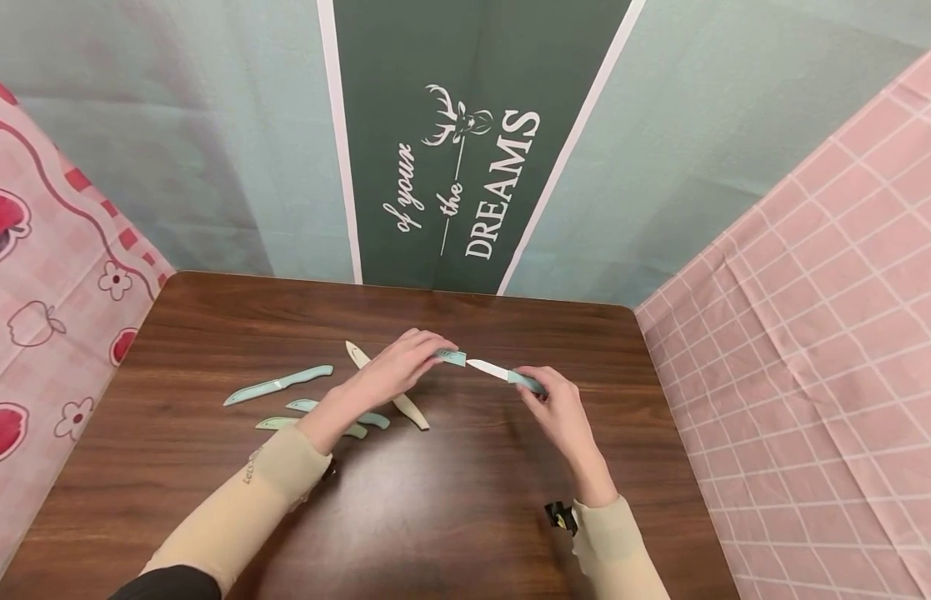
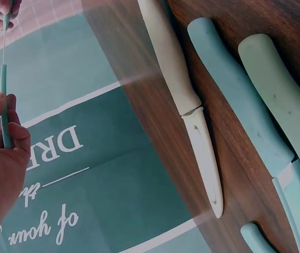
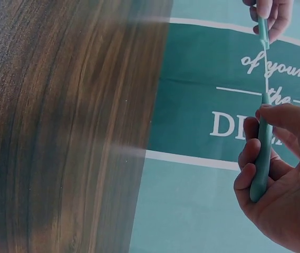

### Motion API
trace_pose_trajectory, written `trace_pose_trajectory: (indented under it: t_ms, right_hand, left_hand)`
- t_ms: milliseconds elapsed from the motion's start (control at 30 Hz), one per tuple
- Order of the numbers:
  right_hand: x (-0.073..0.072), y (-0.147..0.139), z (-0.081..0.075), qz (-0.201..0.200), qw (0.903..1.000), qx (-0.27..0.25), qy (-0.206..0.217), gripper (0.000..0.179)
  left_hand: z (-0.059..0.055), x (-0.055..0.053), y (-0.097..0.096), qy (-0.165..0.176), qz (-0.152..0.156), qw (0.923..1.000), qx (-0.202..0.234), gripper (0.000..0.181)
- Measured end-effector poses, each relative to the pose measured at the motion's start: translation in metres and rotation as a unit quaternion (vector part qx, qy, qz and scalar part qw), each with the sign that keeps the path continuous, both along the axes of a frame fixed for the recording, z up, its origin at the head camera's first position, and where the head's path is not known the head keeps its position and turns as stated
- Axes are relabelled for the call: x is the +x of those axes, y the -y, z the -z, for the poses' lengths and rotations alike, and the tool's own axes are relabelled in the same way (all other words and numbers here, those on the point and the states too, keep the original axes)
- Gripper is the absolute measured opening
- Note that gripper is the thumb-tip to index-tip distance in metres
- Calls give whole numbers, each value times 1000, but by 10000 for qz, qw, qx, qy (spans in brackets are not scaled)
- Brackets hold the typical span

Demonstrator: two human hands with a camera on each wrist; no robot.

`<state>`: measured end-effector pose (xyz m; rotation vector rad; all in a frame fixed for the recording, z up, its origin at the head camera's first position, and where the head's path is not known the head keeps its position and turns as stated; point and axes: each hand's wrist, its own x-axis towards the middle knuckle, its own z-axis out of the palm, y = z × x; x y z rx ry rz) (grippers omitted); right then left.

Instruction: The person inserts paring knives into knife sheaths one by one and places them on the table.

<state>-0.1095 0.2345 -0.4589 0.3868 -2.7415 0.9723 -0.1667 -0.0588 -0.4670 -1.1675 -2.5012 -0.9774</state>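
Note:
Over the table's far half, my left hand pinches a light blue knife sheath. Facing it, my right hand grips the blue-green handle of a small paring knife. Its pale blade is bare and points left, the tip right at the sheath's mouth. Below the left forearm lies a cream sheathed knife. Beside that are a blue sheathed knife and a green one, both partly hidden by the arm in the head view. Another blue sheathed knife lies farther left.
The dark wood-grain table carries the knives on its left side. A green and blue printed cloth hangs behind its far edge. Pink gridded cloth borders the right, and pink fruit-patterned cloth the left.

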Motion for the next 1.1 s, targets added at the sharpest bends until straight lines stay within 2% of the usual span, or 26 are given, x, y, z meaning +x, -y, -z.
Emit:
trace_pose_trajectory:
  t_ms: [167,400,767,1100]
  right_hand:
    - [0,2,-1,-29,10000,-51,-12,20]
    - [0,5,-1,-80,9999,25,-93,19]
    - [1,9,-1,-45,9998,145,-133,22]
    - [2,10,-2,-39,9999,91,64,23]
  left_hand:
    - [-1,1,0,-84,-33,10000,21,29]
    - [0,3,-1,32,-24,10000,-66,29]
    - [1,4,0,709,186,9973,88,28]
    - [4,4,1,940,226,9953,5,29]
